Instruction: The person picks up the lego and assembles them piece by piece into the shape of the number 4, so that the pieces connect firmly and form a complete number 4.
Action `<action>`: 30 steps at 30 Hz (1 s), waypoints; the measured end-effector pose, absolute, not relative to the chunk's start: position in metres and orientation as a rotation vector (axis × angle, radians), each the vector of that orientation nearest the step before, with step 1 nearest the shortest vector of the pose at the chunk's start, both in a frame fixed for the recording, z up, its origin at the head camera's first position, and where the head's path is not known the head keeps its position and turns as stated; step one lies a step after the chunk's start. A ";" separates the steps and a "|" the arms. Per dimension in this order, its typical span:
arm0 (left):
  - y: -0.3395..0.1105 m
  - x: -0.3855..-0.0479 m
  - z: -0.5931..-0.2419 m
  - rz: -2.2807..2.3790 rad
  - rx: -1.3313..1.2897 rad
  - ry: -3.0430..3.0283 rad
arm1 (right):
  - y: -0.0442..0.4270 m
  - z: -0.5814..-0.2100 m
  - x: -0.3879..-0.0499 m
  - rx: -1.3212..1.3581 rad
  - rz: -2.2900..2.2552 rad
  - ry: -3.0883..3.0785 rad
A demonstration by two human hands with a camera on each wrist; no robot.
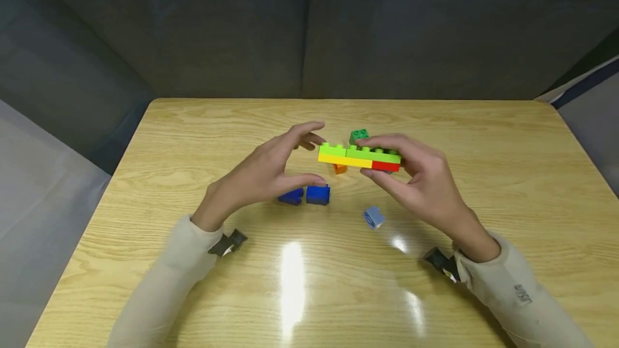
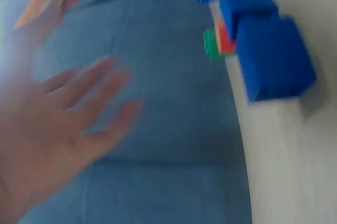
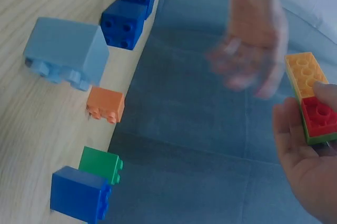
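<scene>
The right hand (image 1: 430,187) pinches the joined brick bar (image 1: 359,158) — lime over yellow and red — between thumb and fingers above the wooden table (image 1: 508,176), while the left hand (image 1: 261,168), thumb and fingers well apart, hovers near its yellow end.

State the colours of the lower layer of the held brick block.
The lower layer is yellow and red, showing best in the head view.

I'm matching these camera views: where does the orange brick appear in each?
Head: orange brick just right of centre, partly hidden by the held stack.
Left wrist: orange brick, blurred, upper right.
Right wrist: orange brick, left of centre.
Shared landmark: the green brick, visible in all three.
</scene>
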State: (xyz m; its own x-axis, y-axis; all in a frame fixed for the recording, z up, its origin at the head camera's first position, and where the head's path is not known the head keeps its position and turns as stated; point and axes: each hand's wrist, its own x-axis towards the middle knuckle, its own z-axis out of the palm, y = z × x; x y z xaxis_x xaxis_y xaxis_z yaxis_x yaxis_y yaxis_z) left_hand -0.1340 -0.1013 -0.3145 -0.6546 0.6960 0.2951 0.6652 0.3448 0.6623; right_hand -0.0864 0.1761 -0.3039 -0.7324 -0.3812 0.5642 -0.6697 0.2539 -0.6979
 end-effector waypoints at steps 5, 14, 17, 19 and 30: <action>-0.114 -0.145 -0.319 0.787 0.930 2.483 | 0.178 -0.301 -0.087 0.924 1.487 -2.238; -0.113 -0.146 -0.332 0.513 0.815 2.424 | 0.179 -0.298 -0.086 0.884 1.499 -2.237; -0.112 -0.146 -0.335 0.462 0.809 2.411 | 0.179 -0.298 -0.087 0.891 1.512 -2.223; -0.112 -0.147 -0.337 0.446 0.821 2.408 | 0.180 -0.298 -0.087 0.890 1.504 -2.228; -0.113 -0.151 -0.338 0.438 0.833 2.428 | 0.181 -0.296 -0.086 0.830 1.491 -2.229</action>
